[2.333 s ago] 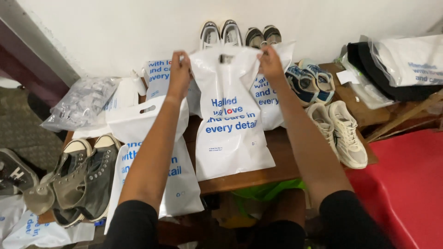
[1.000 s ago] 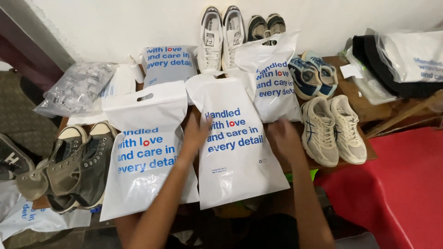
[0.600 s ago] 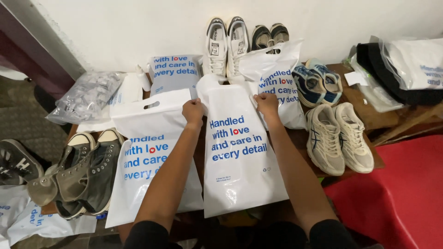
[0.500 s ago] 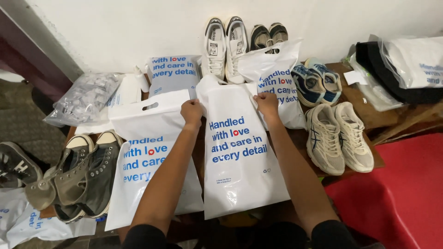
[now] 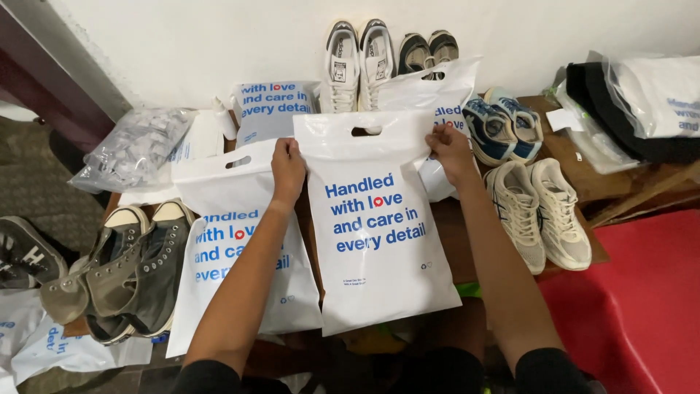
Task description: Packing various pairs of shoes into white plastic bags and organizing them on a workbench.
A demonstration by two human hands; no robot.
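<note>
**White carrier bag pinned flat at its top corners**

Glossy white plastic, printed in blue, makes up the carrier bag (image 5: 375,233) that both hands hold at its upper edge, on either side of its die-cut handle slot. It lies flat on the wooden table (image 5: 580,171), its lower end hanging past the near edge. The left hand (image 5: 289,169) grips the top left corner, fingers curled together over the film; the right hand (image 5: 450,152) pinches the top right corner, though whether thumb and fingers meet under the edge is hard to tell from above.

This looks like the straightening step, with the bag being squared. Going on would call for an even hold at both corners, since the thin film slides and creases easily.

Left of the carrier bag, partly under it, lies a second identical bag (image 5: 233,255), smooth and slightly wrinkled. Further left sit grey canvas high-tops (image 5: 120,270), soft and worn, with white rubber toe caps. Right of the bag stands a pair of beige mesh trainers (image 5: 539,215); behind it, white leather sneakers (image 5: 357,62) lean against the wall.
</note>
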